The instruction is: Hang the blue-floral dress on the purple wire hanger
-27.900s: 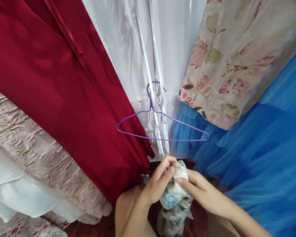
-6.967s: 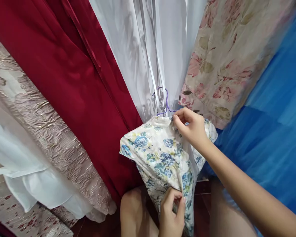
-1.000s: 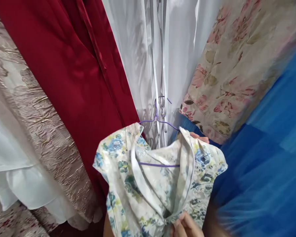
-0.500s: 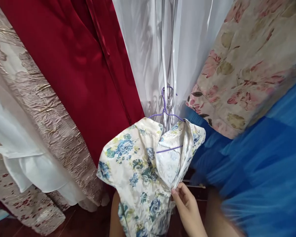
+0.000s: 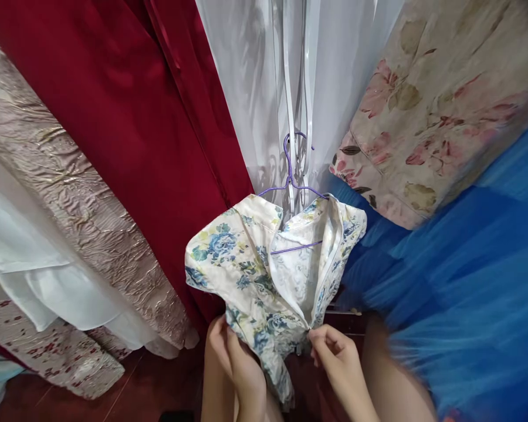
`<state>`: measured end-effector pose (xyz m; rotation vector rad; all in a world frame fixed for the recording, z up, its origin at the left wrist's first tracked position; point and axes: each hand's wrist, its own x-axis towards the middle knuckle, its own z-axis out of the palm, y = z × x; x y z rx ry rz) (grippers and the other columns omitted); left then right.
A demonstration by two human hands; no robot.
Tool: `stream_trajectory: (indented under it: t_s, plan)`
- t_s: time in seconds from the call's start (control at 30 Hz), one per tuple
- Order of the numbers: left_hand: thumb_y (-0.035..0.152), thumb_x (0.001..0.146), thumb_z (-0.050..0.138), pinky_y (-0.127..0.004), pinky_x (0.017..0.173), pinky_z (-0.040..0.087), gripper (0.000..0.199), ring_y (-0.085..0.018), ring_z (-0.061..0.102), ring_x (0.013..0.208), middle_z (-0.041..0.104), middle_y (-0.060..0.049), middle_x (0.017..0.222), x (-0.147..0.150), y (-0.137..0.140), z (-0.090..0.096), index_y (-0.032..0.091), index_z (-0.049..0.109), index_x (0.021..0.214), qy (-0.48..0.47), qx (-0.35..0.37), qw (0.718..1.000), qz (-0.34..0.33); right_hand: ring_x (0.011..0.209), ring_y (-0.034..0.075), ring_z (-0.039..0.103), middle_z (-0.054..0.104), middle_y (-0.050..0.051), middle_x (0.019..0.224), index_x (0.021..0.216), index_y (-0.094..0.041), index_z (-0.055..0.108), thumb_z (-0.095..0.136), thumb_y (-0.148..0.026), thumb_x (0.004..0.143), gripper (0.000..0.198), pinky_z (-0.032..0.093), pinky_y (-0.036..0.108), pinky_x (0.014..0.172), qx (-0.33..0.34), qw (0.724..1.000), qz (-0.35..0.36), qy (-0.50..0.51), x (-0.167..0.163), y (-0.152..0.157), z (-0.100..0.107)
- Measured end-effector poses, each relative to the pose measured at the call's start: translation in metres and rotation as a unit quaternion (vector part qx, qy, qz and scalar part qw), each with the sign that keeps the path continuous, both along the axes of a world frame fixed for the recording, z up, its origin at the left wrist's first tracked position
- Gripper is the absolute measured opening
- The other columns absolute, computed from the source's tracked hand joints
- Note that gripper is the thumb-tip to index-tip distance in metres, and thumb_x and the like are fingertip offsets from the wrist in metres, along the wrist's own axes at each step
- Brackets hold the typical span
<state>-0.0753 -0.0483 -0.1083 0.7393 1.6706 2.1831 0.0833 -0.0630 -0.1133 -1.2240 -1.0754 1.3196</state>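
A white dress with blue and green flowers hangs on a purple wire hanger. Its zipped opening is spread into a wide V, with the pale inside showing. At the bottom point of the V, my right hand pinches the zipper, its pull hidden by the fingertips. My left hand is closed on the dress's side edge, below the sleeve, with the thumb in front. The dress's lower part drops between my two hands.
Behind hang a red satin garment, white cloth with long straps, and a pink-flowered cloth. Blue tulle fills the right side. Textured pink fabric hangs at left, above a dark red floor.
My left hand has come into view and taken hold of the dress's left side. The dress has shifted and its lower part swung inward. My right hand stays pinched at the zipper.
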Motion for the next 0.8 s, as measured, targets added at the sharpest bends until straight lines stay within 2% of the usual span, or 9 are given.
stream_trajectory:
  t_s: [0.1, 0.17, 0.23, 0.3, 0.4, 0.57, 0.63, 0.7, 0.8]
  plan:
    - [0.036, 0.088, 0.064, -0.04, 0.1, 0.042, 0.02, -0.027, 0.055, 0.114, 0.06, -0.008, 0.116, 0.013, -0.012, -0.012, 0.021, 0.065, 0.102, 0.16, 0.012, 0.986, -0.047, 0.049, 0.011, 0.043, 0.056, 0.0, 0.059, 0.069, -0.015, 0.061, 0.066, -0.054, 0.087, 0.042, 0.032, 0.024, 0.049, -0.005, 1.0, 0.008, 0.011, -0.001, -0.001, 0.001]
    - [0.024, 0.087, 0.064, -0.039, 0.098, 0.043, 0.019, -0.027, 0.055, 0.113, 0.061, -0.009, 0.117, 0.026, -0.017, -0.021, 0.022, 0.067, 0.106, 0.29, 0.0, 0.947, -0.138, 0.046, 0.009, 0.04, 0.056, -0.001, 0.056, 0.066, -0.016, 0.059, 0.067, -0.054, 0.086, 0.044, 0.029, 0.023, 0.047, 0.003, 0.999, 0.021, 0.032, -0.007, -0.001, 0.006]
    - [0.017, 0.089, 0.058, -0.034, 0.086, 0.046, 0.016, -0.024, 0.059, 0.099, 0.063, -0.009, 0.104, 0.037, -0.015, -0.027, 0.02, 0.065, 0.103, 0.325, -0.018, 0.918, -0.226, 0.046, 0.01, 0.041, 0.055, -0.001, 0.053, 0.063, -0.017, 0.055, 0.067, -0.052, 0.087, 0.044, 0.03, 0.024, 0.047, 0.014, 0.998, 0.038, 0.05, -0.014, 0.003, 0.014]
    - [0.015, 0.093, 0.051, -0.029, 0.072, 0.045, 0.012, -0.018, 0.057, 0.077, 0.06, -0.004, 0.08, 0.042, -0.008, -0.028, 0.019, 0.06, 0.088, 0.292, -0.035, 0.915, -0.278, 0.046, 0.01, 0.043, 0.055, -0.001, 0.05, 0.06, -0.019, 0.053, 0.066, -0.05, 0.089, 0.044, 0.033, 0.024, 0.049, 0.026, 0.997, 0.052, 0.058, -0.018, 0.012, 0.029]
    - [0.014, 0.093, 0.05, -0.027, 0.07, 0.041, 0.02, -0.016, 0.053, 0.071, 0.056, -0.001, 0.071, 0.036, 0.002, -0.018, 0.019, 0.052, 0.074, 0.289, -0.063, 0.903, -0.31, 0.044, 0.009, 0.039, 0.055, -0.001, 0.047, 0.056, -0.018, 0.054, 0.066, -0.044, 0.088, 0.043, 0.031, 0.024, 0.048, 0.046, 0.995, 0.059, 0.06, -0.016, 0.039, 0.065]
    - [0.01, 0.089, 0.053, -0.028, 0.073, 0.037, 0.018, -0.019, 0.055, 0.08, 0.061, -0.002, 0.077, 0.02, -0.001, 0.002, 0.019, 0.049, 0.074, 0.404, -0.119, 0.831, -0.362, 0.037, 0.004, 0.022, 0.051, -0.004, 0.047, 0.064, -0.014, 0.067, 0.072, -0.041, 0.078, 0.031, 0.012, 0.023, 0.04, 0.098, 0.984, 0.059, 0.14, -0.009, 0.107, 0.157]
    - [0.009, 0.088, 0.052, -0.029, 0.073, 0.035, 0.018, -0.019, 0.054, 0.08, 0.061, -0.003, 0.079, 0.016, -0.006, 0.006, 0.019, 0.049, 0.073, 0.439, -0.14, 0.807, -0.37, 0.036, 0.002, 0.021, 0.052, -0.003, 0.047, 0.059, -0.013, 0.065, 0.076, -0.038, 0.072, 0.03, 0.009, 0.024, 0.039, 0.108, 0.981, 0.062, 0.147, -0.012, 0.128, 0.187]
    - [0.008, 0.086, 0.052, -0.03, 0.072, 0.035, 0.018, -0.02, 0.055, 0.081, 0.062, -0.004, 0.081, 0.013, -0.008, 0.006, 0.019, 0.049, 0.073, 0.466, -0.157, 0.784, -0.379, 0.035, 0.002, 0.022, 0.053, -0.003, 0.047, 0.06, -0.013, 0.066, 0.076, -0.035, 0.07, 0.026, 0.009, 0.024, 0.038, 0.112, 0.978, 0.066, 0.161, -0.017, 0.141, 0.208]
    - [0.008, 0.083, 0.055, -0.032, 0.072, 0.036, 0.015, -0.021, 0.056, 0.082, 0.065, -0.004, 0.082, 0.005, -0.002, 0.005, 0.019, 0.054, 0.074, 0.499, -0.183, 0.745, -0.404, 0.036, 0.002, 0.022, 0.055, -0.003, 0.048, 0.066, -0.013, 0.068, 0.073, -0.034, 0.073, 0.023, 0.01, 0.023, 0.038, 0.136, 0.973, 0.059, 0.175, -0.024, 0.145, 0.219]
